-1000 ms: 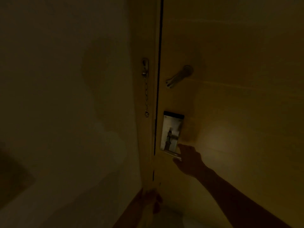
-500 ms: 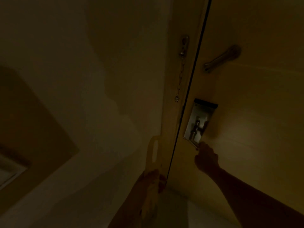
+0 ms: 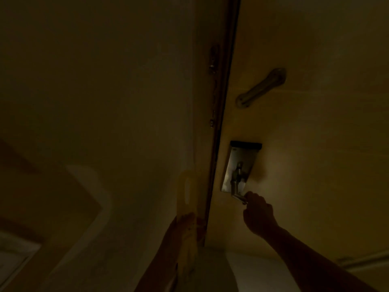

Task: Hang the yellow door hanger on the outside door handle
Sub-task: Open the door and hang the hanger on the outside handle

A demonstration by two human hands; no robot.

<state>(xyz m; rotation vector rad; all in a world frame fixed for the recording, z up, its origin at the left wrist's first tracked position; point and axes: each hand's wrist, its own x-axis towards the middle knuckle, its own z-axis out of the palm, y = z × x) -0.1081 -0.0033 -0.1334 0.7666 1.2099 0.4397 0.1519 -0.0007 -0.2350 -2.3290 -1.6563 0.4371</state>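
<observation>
The scene is very dim. My left hand (image 3: 185, 228) holds the yellow door hanger (image 3: 186, 197) upright, left of the door edge; its oval slot points upward. My right hand (image 3: 257, 213) is closed around the lever of the inside door handle (image 3: 237, 186), which sits on a shiny metal plate (image 3: 242, 163) on the wooden door (image 3: 305, 123). The outside handle is hidden behind the door.
A safety chain (image 3: 212, 91) hangs on the door frame (image 3: 221, 102). A metal chain track (image 3: 261, 87) is fixed to the door above the handle. A pale wall (image 3: 105, 102) fills the left side.
My right hand has gone from touching the plate to gripping the lever. The view tilted upward and closer to the door. The hanger rose further into view.
</observation>
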